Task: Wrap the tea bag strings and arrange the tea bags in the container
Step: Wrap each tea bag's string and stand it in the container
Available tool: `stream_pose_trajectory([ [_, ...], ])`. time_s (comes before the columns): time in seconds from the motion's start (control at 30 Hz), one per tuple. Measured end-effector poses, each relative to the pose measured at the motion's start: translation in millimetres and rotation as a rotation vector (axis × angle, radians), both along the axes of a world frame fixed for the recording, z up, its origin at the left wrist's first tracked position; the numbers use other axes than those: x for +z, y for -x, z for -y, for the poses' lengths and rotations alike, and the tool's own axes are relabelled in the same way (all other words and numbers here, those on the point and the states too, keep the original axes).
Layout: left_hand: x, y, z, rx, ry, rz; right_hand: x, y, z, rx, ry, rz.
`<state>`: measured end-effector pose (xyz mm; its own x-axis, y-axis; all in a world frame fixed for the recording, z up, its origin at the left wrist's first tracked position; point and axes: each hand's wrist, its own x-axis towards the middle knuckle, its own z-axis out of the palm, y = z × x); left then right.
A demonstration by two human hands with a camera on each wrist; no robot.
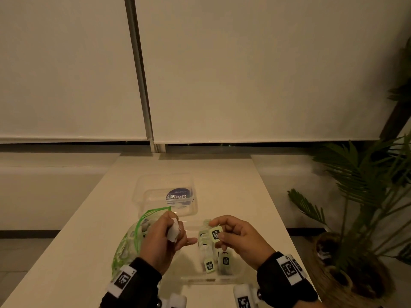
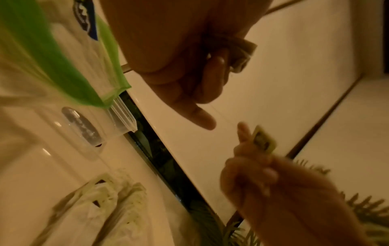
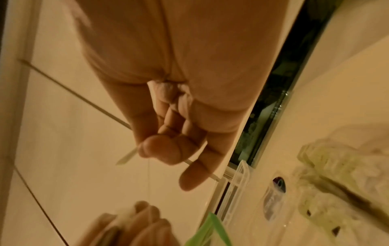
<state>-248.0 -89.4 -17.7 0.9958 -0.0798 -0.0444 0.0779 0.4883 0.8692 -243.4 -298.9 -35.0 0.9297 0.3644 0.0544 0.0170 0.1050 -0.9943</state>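
My left hand (image 1: 156, 240) grips a white tea bag (image 1: 173, 231) in curled fingers, seen from behind as a folded bag (image 2: 242, 51). A thin string (image 2: 223, 116) runs from it to a green paper tag (image 1: 216, 233), pinched between thumb and forefinger of my right hand (image 1: 235, 237). The tag shows edge-on (image 3: 126, 158) in the right wrist view. Both hands hover just above a clear container (image 1: 211, 280) near the table's front edge. Several tea bags with green tags (image 1: 210, 264) lie in its right half.
The clear lid (image 1: 155, 196) with a blue label lies further back on the table. A green-edged zip bag (image 1: 131, 238) with more tea bags sits left of my left hand. A potted palm (image 1: 355, 196) in a woven basket stands off the table's right edge.
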Motion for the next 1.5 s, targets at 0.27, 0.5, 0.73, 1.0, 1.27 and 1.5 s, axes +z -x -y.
stream_pose_trajectory([
  [0.27,-4,-12,2,0.237,-0.281,0.147,14,8,0,0.244,0.101,-0.109],
  [0.5,10,-11,-2,0.093,-0.416,0.178,15,0,5,0.043,0.872,0.132],
  [0.73,-24,-13,-15,0.082,-1.030,0.286,56,-4,18,-0.068,-0.083,-0.107],
  [1.0,-28,-10,18,0.234,-0.808,0.161,57,17,-13,0.144,-0.115,-0.088],
  [1.27,-5,-9,21,0.236,-0.494,0.079,-1,30,-32,0.171,0.065,-0.298],
  [1.5,13,5,20,0.125,-0.372,0.029,-19,9,-34,-0.047,0.375,-0.161],
])
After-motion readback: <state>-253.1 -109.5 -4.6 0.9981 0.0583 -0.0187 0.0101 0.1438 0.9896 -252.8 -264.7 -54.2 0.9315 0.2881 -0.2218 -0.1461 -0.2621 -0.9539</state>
